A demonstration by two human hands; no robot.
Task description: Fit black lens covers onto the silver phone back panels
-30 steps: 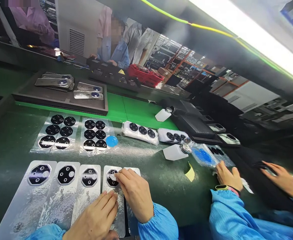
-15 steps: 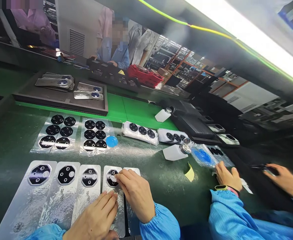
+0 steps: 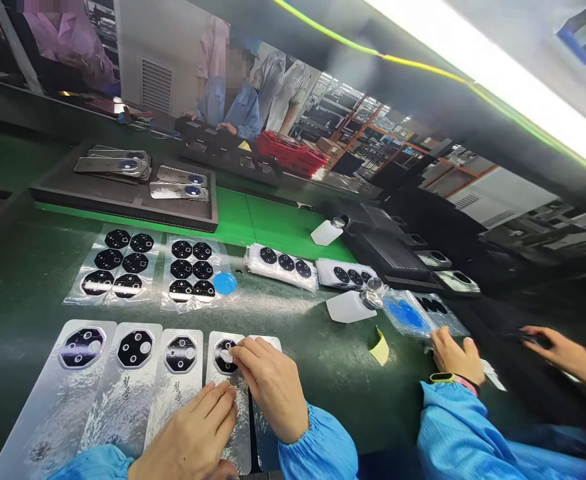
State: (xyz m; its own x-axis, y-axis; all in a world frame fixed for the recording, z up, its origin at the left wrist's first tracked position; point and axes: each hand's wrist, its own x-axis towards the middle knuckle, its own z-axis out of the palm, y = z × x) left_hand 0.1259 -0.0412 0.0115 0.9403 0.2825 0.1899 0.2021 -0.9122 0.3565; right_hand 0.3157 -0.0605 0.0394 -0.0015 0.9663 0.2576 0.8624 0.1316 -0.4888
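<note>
Silvery phone back covers lie in a row at the front of the green table. My left hand (image 3: 193,427) rests on the fourth phone back cover (image 3: 241,427), fingers stretched out flat and holding nothing. Between the closed fingertips of my right hand (image 3: 275,383) is a small white wipe (image 3: 226,356), pressed on that cover's black octagonal camera plate (image 3: 219,346). Part of the plate is hidden by the wipe and fingers. To the left sits another phone back cover (image 3: 133,390) with its plate bare. A further phone back cover (image 3: 267,343) is partly hidden under my right forearm.
Film sheets of black camera plates (image 3: 193,269) lie behind the row, with a blue disc (image 3: 225,283) beside them. White pump bottles (image 3: 347,306) stand to the right. A dark tray (image 3: 123,207) holds more covers. A co-worker's hand (image 3: 457,357) is at the right.
My right hand and the wipe stay on the same camera plate, with barely any shift. The co-worker's far hand at the right has moved slightly left. The view has shifted a little.
</note>
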